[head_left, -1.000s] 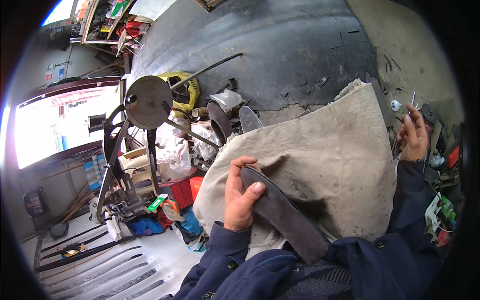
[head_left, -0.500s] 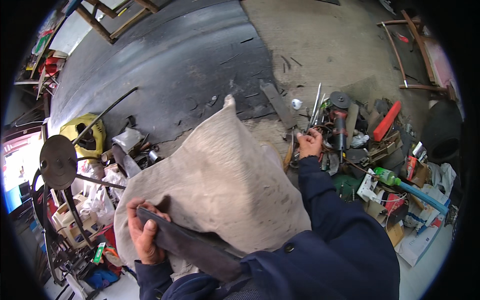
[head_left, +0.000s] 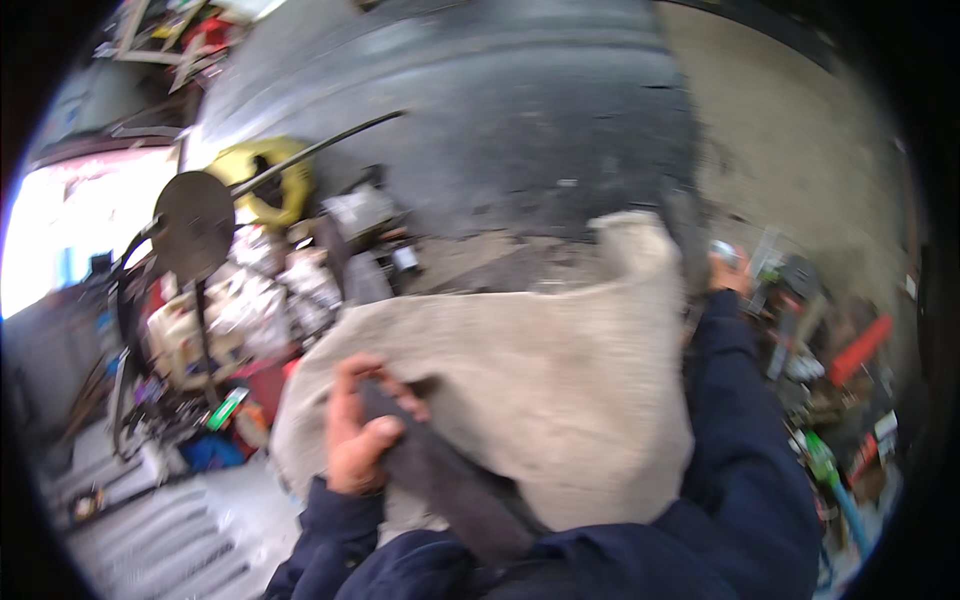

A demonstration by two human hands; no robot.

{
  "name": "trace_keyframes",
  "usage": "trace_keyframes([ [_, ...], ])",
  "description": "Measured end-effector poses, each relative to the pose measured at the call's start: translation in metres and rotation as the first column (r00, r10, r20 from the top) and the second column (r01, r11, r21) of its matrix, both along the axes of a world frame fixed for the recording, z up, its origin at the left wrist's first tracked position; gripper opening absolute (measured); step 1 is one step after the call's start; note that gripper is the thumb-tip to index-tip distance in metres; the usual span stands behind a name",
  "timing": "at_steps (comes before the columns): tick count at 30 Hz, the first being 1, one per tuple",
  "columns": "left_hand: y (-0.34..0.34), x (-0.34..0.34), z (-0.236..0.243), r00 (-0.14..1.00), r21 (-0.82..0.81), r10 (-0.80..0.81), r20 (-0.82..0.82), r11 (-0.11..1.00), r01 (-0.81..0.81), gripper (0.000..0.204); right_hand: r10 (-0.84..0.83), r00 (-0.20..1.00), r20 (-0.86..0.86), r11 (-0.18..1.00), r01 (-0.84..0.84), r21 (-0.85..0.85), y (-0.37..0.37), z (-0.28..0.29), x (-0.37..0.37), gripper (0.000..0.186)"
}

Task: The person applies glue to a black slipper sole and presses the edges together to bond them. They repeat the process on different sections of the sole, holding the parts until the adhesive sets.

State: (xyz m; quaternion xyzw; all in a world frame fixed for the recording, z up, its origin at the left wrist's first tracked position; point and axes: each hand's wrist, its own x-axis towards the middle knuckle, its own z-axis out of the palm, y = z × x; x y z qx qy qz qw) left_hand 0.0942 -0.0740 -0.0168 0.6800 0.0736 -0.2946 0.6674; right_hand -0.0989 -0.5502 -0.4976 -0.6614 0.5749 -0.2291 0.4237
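Observation:
My left hand (head_left: 362,430) is closed around one end of a flat dark strip (head_left: 445,490), thumb on its upper face. The strip's other end runs down against my dark jacket. Beneath it a coarse beige cloth (head_left: 520,370) covers my lap, with one corner sticking up at the far right. My right hand (head_left: 730,276) is stretched out to the right, beyond the cloth. Its fingers are smeared by motion, close to a small whitish round thing (head_left: 723,252). Whether they touch it I cannot tell.
At right lies a heap of tools with a red bar (head_left: 862,348) and a green bottle (head_left: 820,458). A metal stand with a round disc (head_left: 194,226) rises at left, beside a yellow-and-black object (head_left: 285,185) and plastic bags (head_left: 255,310). Dark sheeting (head_left: 480,110) covers the floor ahead.
The view has swung left, so most things sit further right in it. My right hand has moved forward from beside the tools to the small whitish thing. My left hand keeps the strip.

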Motion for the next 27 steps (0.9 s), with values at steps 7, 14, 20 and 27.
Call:
trace_keyframes([
  [7,0.011,0.002,-0.003,0.999,-0.057,-0.037,-0.034,0.998,0.035,0.074,-0.008,0.990,-0.140,0.992,-0.010,-0.129,-0.044,-0.043,-0.012,0.037],
  [14,0.018,0.002,-0.004,0.998,-0.034,-0.064,0.008,0.997,0.064,0.074,0.042,0.896,0.441,0.995,0.003,-0.101,-0.041,0.092,0.031,0.037],
  [20,0.032,-0.008,0.016,0.993,0.037,-0.050,0.106,0.998,0.046,0.075,0.467,0.731,0.499,0.866,-0.264,-0.423,0.046,0.365,0.076,0.033],
  [27,0.058,-0.030,0.043,0.981,0.010,0.011,0.195,1.000,-0.013,0.069,0.679,0.280,0.679,0.555,-0.800,-0.226,0.204,0.522,0.110,0.048],
])
